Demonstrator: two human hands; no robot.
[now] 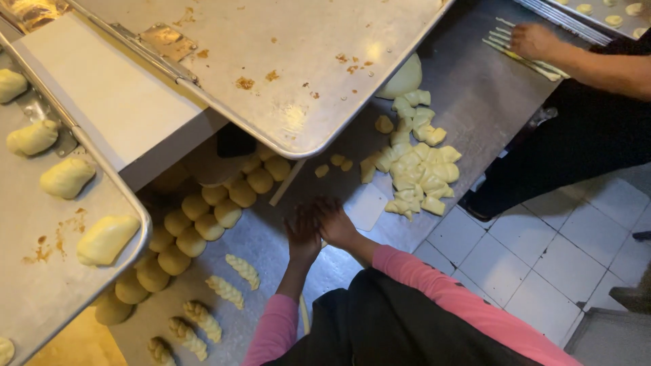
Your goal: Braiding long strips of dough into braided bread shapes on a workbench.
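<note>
Left hand point(302, 234): palm down on the steel table point(475, 102), fingers flat and stretched, pressed beside the other hand; whatever dough lies under it is hidden, so I cannot tell what it has hold of
Right hand point(333, 222): also flat and spread, touching the left, thumb side inward
Dough under hands: not visible; a judgement only, but even pressure and palms kept level would roll a strand evenly
Twisted pieces point(242, 270): a near-left row of braided strips on the table
Dough balls point(210, 227): two rows just left of the hands, running under the tilted tray point(285, 61)
Cut chunks point(415, 169): a heap to the far right of the hands
Scraper point(366, 207): pale flat card just right of the hands
Left tray point(41, 285): holds oval rolls point(105, 238)
Co-worker's hand point(532, 41): far right, on thin dough strips point(522, 57)
</note>
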